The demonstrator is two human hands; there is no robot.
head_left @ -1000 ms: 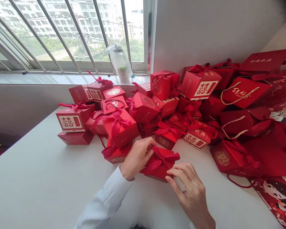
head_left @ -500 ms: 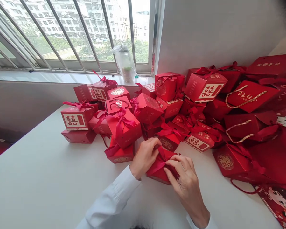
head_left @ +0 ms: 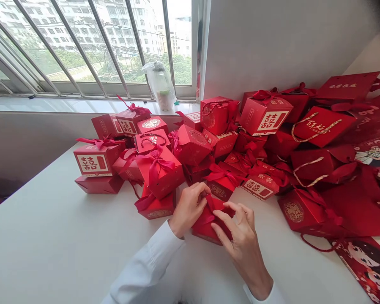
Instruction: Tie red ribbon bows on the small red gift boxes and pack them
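Observation:
A red gift box (head_left: 210,236) sits on the white table in front of me, a red ribbon (head_left: 207,216) tied across its top. My left hand (head_left: 190,209) is closed in a pinch on the ribbon at the far left side of the box. From the right, my right hand (head_left: 240,232) reaches over the lid; its thumb and index finger bend round the ribbon near the knot, and the other fingers rest over the box's far right part. My fingers partly cover the bow and the lid.
Many red gift boxes (head_left: 159,173) with ribbons are piled behind my hands. Red bags with rope handles (head_left: 323,124) stack up at the right, above a printed red bag (head_left: 364,266). A plastic-wrapped cup (head_left: 164,95) stands on the windowsill. The white table (head_left: 66,245) extends left.
The view has shifted slightly, so most things sit a little further left. My right thumb and index finger have moved slightly along the ribbon. My left hand keeps its pinch.

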